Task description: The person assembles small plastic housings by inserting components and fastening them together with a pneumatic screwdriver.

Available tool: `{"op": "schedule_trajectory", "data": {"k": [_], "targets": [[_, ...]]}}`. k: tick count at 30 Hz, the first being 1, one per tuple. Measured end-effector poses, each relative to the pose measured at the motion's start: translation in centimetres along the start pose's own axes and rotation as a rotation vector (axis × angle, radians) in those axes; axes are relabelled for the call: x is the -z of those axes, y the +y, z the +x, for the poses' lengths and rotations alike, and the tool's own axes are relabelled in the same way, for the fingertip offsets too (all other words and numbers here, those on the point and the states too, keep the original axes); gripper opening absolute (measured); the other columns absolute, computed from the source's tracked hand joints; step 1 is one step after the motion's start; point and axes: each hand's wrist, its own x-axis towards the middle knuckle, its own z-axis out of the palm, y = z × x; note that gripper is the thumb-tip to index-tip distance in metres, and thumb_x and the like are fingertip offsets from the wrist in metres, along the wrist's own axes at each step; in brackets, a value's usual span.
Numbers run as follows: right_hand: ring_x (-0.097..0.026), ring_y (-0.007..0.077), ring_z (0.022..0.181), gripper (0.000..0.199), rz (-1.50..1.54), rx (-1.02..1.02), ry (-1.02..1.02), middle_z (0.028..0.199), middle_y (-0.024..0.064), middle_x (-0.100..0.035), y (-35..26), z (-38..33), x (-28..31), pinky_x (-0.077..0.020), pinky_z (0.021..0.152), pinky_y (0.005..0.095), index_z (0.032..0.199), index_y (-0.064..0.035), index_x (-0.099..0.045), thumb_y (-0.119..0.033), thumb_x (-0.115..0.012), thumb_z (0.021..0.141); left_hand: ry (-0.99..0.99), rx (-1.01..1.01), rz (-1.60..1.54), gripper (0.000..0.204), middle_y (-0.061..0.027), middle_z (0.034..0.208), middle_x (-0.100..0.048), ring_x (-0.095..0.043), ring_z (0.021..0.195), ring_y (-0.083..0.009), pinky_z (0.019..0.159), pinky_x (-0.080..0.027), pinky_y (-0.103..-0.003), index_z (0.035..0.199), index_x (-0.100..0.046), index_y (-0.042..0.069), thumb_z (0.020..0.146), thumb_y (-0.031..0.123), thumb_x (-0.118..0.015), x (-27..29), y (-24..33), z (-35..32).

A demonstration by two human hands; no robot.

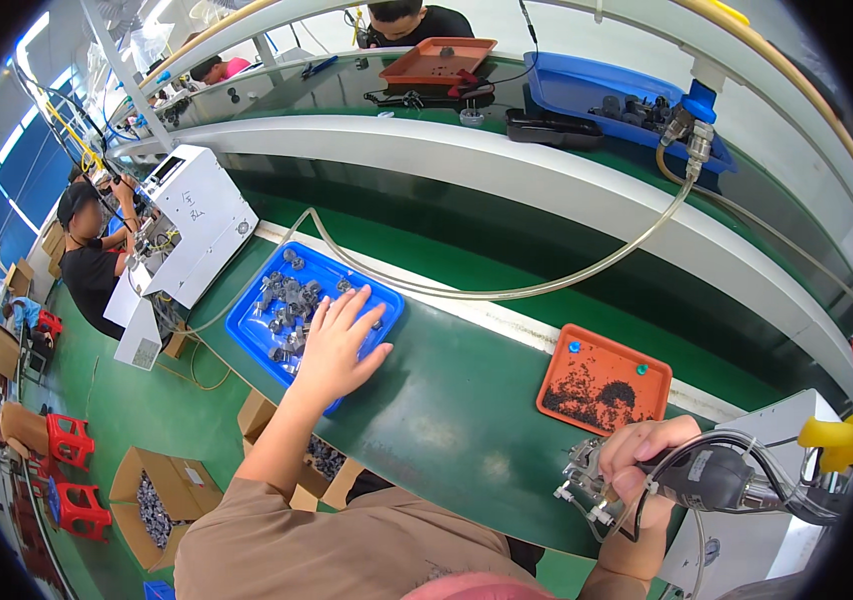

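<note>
My left hand (340, 350), its fingers spread, reaches over the right side of a blue tray (387, 300). Small dark grey and black plastic parts (292, 300) lie heaped in that tray, mostly left of my fingers. At the lower right, my right hand (647, 450) has its fingers curled together against a small metal fixture (584, 468) with fittings and thin tubes. Whatever is between those fingers is hidden. A dark, rounded tool body (702, 475) with cables extends rightward from beside that hand.
An orange tray (557, 385) holding tiny black pieces sits beyond my right hand. A clear hose (507, 295) loops across the green bench. White machines (197, 225) stand at left and lower right. Cardboard boxes (197, 475) are on the floor. Other people work farther off.
</note>
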Motion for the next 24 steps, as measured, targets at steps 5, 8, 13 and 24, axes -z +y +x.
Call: {"op": "schedule_trajectory", "data": {"k": [5, 8, 13, 24], "targets": [[-0.060, 0.0191, 0.059, 0.045, 0.002, 0.010, -0.017, 0.069, 0.0075, -0.059, 0.0, -0.3, 0.2, -0.0494, 0.055, 0.0311, 0.103, -0.0033, -0.052, 0.021, -0.072, 0.071, 0.072, -0.093, -0.072, 0.046, -0.0128, 0.141, -0.061, -0.055, 0.134, -0.0343, 0.117, -0.035, -0.056, 0.127, -0.067, 0.010, 0.085, 0.026, -0.078, -0.9, 1.8, 0.6], [-0.064, 0.0208, 0.063, 0.042, 0.007, 0.008, -0.013, 0.072, 0.0083, -0.060, -0.2, -0.1, 0.0, -0.0523, 0.057, 0.0320, 0.103, -0.0022, -0.053, 0.020, -0.071, 0.073, -0.030, -0.158, -0.171, 0.046, -0.0126, 0.140, -0.061, -0.055, 0.134, -0.0327, 0.118, -0.035, -0.055, 0.128, -0.067, 0.010, 0.088, 0.030, -0.076, -4.0, 3.8, -0.2], [-0.051, 0.0169, 0.054, 0.039, -0.054, -0.008, 0.064, 0.064, 0.0038, -0.053, 0.0, 0.2, -0.6, -0.0425, 0.049, 0.0290, 0.099, -0.0054, -0.049, 0.002, -0.081, 0.079, -0.223, -0.203, -0.214, 0.054, -0.0168, 0.153, -0.050, -0.043, 0.146, -0.0357, 0.122, -0.027, -0.056, 0.140, -0.060, 0.012, 0.093, 0.037, -0.069, -8.5, 6.5, -0.2], [-0.050, 0.0175, 0.054, 0.038, -0.073, -0.060, 0.059, 0.062, 0.0045, -0.052, 0.3, 0.2, -0.8, -0.0416, 0.049, 0.0299, 0.099, -0.0066, -0.049, 0.001, -0.080, 0.079, -0.230, -0.079, -0.077, 0.076, -0.0185, 0.166, -0.032, -0.026, 0.156, -0.0359, 0.125, -0.011, -0.062, 0.159, -0.040, 0.012, 0.101, 0.061, -0.044, -16.4, 10.1, 9.0]]}}
